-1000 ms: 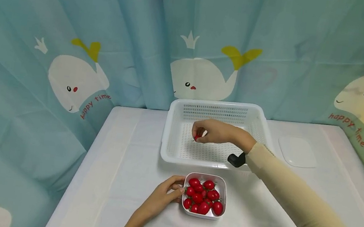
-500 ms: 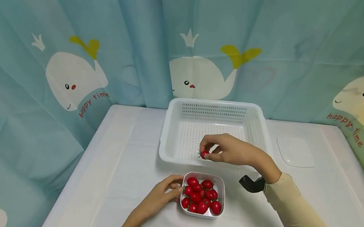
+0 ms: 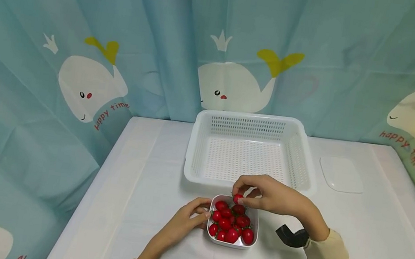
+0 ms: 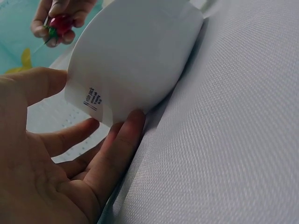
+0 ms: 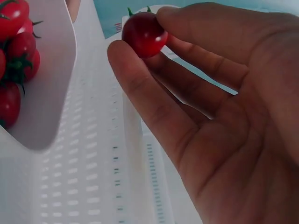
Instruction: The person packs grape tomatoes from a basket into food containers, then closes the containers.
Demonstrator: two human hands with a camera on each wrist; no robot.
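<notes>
My right hand (image 3: 274, 195) pinches a red cherry tomato (image 3: 238, 198) between thumb and fingertips, over the far rim of a small white container (image 3: 250, 246). Green leaves show on this tomato in the right wrist view. Several more cherry tomatoes (image 3: 224, 224) lie inside the container. My left hand (image 3: 183, 221) holds the container at its left side; in the left wrist view the thumb is at one edge and the fingertips (image 4: 135, 119) touch the outer wall, near small dark print.
Behind the container stands a white perforated basket (image 3: 196, 154) with no tomatoes visible in it. A flat translucent lid (image 3: 341, 175) lies on the white-covered table (image 3: 132, 207) at the right. A blue curtain (image 3: 158, 29) with whale pictures hangs behind.
My right hand has drawn back from above the basket to the container's far edge, carrying the tomato. The left hand has stayed at the container.
</notes>
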